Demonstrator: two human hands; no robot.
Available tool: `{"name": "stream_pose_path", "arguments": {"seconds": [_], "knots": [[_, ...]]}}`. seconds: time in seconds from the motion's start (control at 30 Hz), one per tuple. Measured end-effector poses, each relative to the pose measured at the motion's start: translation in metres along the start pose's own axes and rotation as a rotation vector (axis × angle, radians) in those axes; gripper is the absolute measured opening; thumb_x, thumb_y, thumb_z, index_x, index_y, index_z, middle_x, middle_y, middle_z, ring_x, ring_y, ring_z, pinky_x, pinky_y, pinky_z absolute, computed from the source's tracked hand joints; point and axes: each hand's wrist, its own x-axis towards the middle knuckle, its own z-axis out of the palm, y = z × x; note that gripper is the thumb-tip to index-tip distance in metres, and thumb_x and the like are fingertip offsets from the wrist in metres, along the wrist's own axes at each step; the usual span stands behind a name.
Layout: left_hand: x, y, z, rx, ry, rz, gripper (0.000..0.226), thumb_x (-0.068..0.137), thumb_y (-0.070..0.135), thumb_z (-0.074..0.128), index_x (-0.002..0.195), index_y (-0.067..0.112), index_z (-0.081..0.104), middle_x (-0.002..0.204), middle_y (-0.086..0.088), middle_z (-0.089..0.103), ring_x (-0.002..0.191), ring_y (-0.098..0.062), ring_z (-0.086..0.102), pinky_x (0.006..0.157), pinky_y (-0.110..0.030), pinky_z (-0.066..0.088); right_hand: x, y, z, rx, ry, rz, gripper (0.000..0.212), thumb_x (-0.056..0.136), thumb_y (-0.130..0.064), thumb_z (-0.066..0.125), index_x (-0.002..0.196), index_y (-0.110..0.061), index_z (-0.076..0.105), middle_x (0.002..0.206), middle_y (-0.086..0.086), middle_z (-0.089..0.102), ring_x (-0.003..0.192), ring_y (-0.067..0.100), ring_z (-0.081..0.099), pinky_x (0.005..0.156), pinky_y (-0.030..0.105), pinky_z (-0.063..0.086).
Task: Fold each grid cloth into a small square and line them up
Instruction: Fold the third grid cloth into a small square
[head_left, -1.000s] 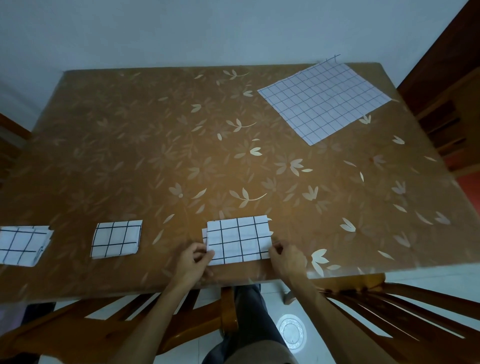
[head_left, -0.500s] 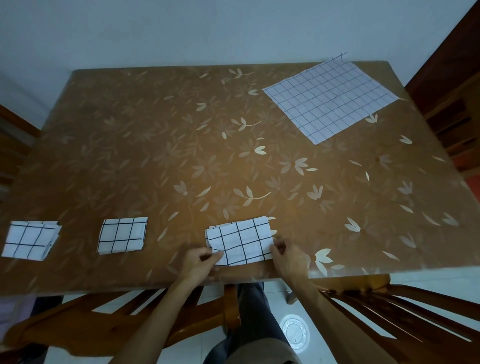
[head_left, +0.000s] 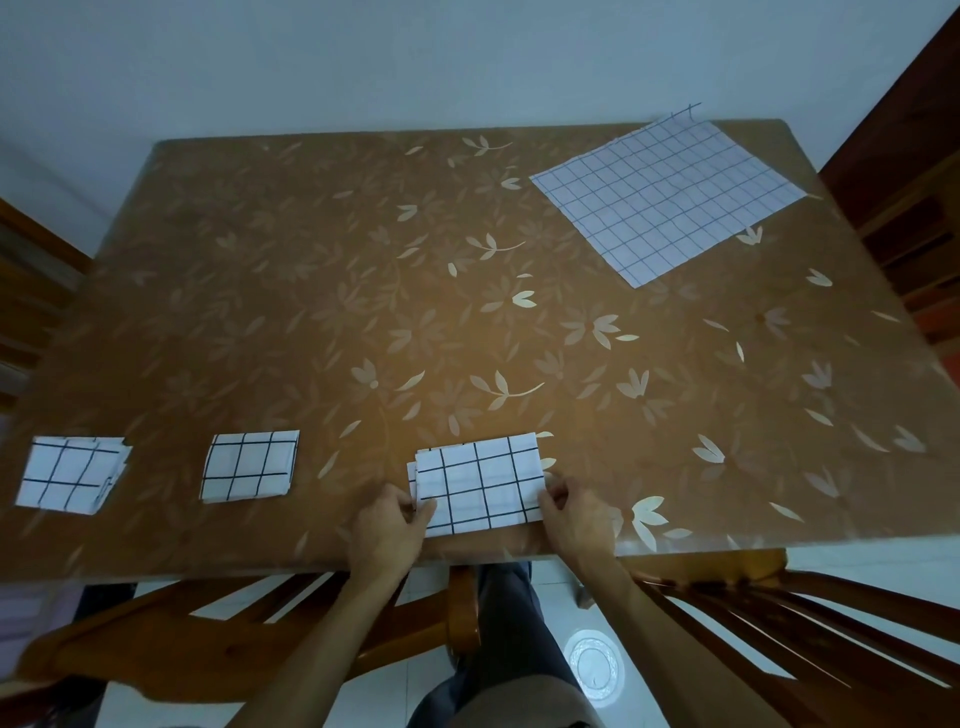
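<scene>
The cloth (head_left: 478, 483) lies at 6 o'clock on the table (head_left: 311, 312), just inside the near edge. It is folded down to a rectangle, wider than deep, so by my reckoning one more fold is due to make it a square. At its 9 o'clock end an under layer peeks out past the top one.

The left hand (head_left: 387, 527) pinches the cloth's 8 o'clock corner between thumb and curled fingers (head_left: 423, 508). The right hand (head_left: 576, 514) has its fingers (head_left: 550, 491) curled against the 3 o'clock end and seems to pinch it, though the grip underneath is hidden.

To do this well, first square up the slipped layers at the 9 o'clock end. Otherwise the stagger will show in the finished piece. Then carry one short end over onto the other, match the grid lines, and press the crease flat.

Two finished pieces sit along the same near edge at 8 o'clock, the first square (head_left: 72, 475) and the second square (head_left: 250, 466), apart from each other. This one should land in line with them at a like gap. A flat cloth (head_left: 667, 195) waits at 1 o'clock.
</scene>
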Motion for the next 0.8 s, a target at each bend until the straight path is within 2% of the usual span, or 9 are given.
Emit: {"name": "stream_pose_path", "arguments": {"seconds": [0.1,0.17,0.3,0.43,0.5,0.6,0.67,0.73,0.8], "knots": [[-0.004,0.004,0.001,0.239,0.108,0.161,0.039,0.092,0.045,0.061,0.121,0.024,0.046,0.114,0.002,0.058,0.101,-0.016,0.062,0.076,-0.028,0.051,0.0,0.002,0.003,-0.006,0.008,-0.008,0.025,0.096,-0.042,0.054,0.111,-0.023,0.061,0.108,-0.001,0.067,0.093,0.015,0.065,0.082,0.03,0.056],[-0.002,0.009,0.009,0.326,0.165,0.384,0.046,0.094,0.037,0.059,0.134,0.022,0.043,0.129,-0.002,0.049,0.115,-0.018,0.053,0.083,-0.029,0.05,-0.001,0.003,0.004,0.004,0.012,-0.02,0.027,0.096,-0.041,0.054,0.114,-0.022,0.06,0.11,-0.001,0.065,0.095,0.015,0.065,0.08,0.028,0.055],[0.012,0.024,0.029,0.526,0.164,0.76,0.048,0.092,0.034,0.062,0.136,0.019,0.053,0.147,-0.008,0.047,0.135,-0.026,0.045,0.109,-0.043,0.041,0.0,0.008,0.007,0.031,0.007,-0.041,0.03,0.097,-0.04,0.054,0.121,-0.021,0.058,0.115,-0.002,0.063,0.099,0.016,0.064,0.084,0.029,0.055],[0.021,0.032,0.046,0.624,0.042,0.779,0.053,0.099,0.039,0.048,0.148,0.018,0.041,0.16,-0.009,0.032,0.147,-0.027,0.031,0.119,-0.046,0.025,0.002,0.012,0.01,0.055,0.014,-0.049,0.029,0.097,-0.04,0.053,0.121,-0.022,0.056,0.118,-0.002,0.06,0.099,0.014,0.063,0.084,0.029,0.056],[0.024,0.029,0.049,0.64,0.043,0.774,0.055,0.101,0.041,0.041,0.15,0.018,0.037,0.161,-0.009,0.03,0.148,-0.027,0.029,0.119,-0.048,0.023,0.0,0.012,0.012,0.044,0.048,-0.065,0.028,0.098,-0.037,0.053,0.12,-0.02,0.053,0.118,0.0,0.057,0.099,0.013,0.059,0.084,0.029,0.054],[0.027,0.02,0.052,0.684,0.031,0.792,0.059,0.1,0.045,0.028,0.152,0.017,0.033,0.162,-0.011,0.028,0.149,-0.028,0.027,0.12,-0.052,0.025,-0.003,0.012,0.022,-0.144,0.272,-0.325,0.029,0.095,-0.027,0.052,0.121,-0.016,0.053,0.121,0.005,0.053,0.099,0.017,0.051,0.088,0.036,0.051],[0.03,0.015,0.055,0.683,0.025,0.809,0.062,0.101,0.047,0.019,0.154,0.017,0.028,0.163,-0.011,0.023,0.151,-0.028,0.023,0.121,-0.052,0.021,0.001,0.008,0.034,-0.289,0.293,-0.518,0.042,0.091,-0.027,0.05,0.131,-0.015,0.052,0.141,0.011,0.049,0.122,0.028,0.053,0.099,0.044,0.05],[0.032,0.013,0.056,0.642,0.032,0.796,0.063,0.102,0.048,0.012,0.156,0.016,0.024,0.164,-0.01,0.017,0.152,-0.029,0.017,0.122,-0.05,0.015,0.007,0.003,0.049,-0.407,0.2,-0.673,0.06,0.092,-0.033,0.05,0.148,-0.013,0.038,0.159,0.011,0.031,0.145,0.03,0.031,0.111,0.047,0.037],[0.033,0.011,0.056,0.608,0.031,0.768,0.065,0.103,0.051,0.011,0.157,0.017,0.019,0.166,-0.007,0.012,0.153,-0.027,0.011,0.121,-0.05,0.013,0.012,0.001,0.059,-0.457,0.099,-0.719,0.064,0.099,-0.037,0.039,0.156,-0.014,0.02,0.164,0.007,0.014,0.151,0.023,0.012,0.118,0.046,0.028]]}}
